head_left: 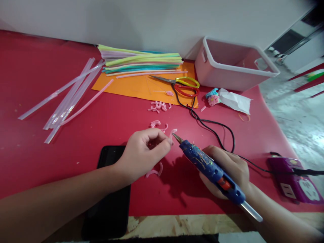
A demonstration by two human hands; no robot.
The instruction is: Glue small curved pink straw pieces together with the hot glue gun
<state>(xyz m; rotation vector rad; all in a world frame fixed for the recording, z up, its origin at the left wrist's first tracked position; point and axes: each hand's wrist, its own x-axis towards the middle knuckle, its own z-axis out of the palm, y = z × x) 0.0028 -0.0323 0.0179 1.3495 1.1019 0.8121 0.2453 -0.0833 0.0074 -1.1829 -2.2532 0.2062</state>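
Holding glue gun, R hand nr tbl edge, well off bin.

Your bare left forearm reaches in from the left over the near side of the red-topped table, its wrist almost straight. Your bare left hand has thumb and forefinger pinched together. Your bare right forearm slants in across the near edge, towards the near right corner; your bare right hand is curled in a grip, its fingertips apparently mostly hidden.
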